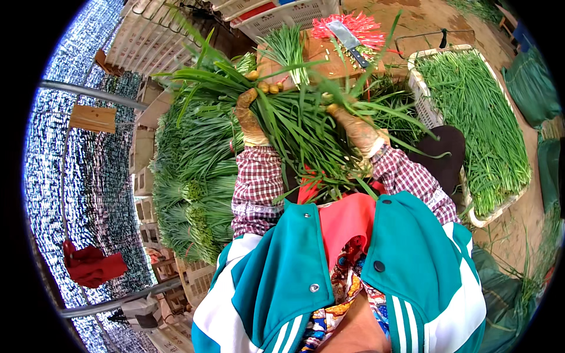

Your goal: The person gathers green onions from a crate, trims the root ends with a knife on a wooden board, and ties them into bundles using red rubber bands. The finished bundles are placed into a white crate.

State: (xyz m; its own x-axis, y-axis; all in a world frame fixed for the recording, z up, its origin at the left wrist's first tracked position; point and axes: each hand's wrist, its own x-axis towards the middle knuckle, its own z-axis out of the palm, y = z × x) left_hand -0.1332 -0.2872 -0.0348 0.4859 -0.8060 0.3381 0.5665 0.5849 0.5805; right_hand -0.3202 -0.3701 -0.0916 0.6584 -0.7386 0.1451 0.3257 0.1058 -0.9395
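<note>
My left hand (254, 106), in a soiled glove with yellowed fingertips, grips a bunch of green garlic chives (216, 75) whose leaves fan out to the left. My right hand (353, 125), also gloved, is closed on several long loose chive leaves (393, 112) that stick out past it; some are blurred. Between my hands more chives (304, 128) lie in a heap over my lap. Just beyond, a wooden board (318, 53) carries a small trimmed chive bundle (287, 48) and a cleaver (346, 37) with a black handle.
Red plastic ties (371, 26) lie under the cleaver. A white plastic crate (435, 112) full of chives (476, 132) stands at the right. Bundled chives (198, 154) are stacked at the left. Plastic crates (287, 17) stand behind the board, and green sacks (532, 86) lie far right.
</note>
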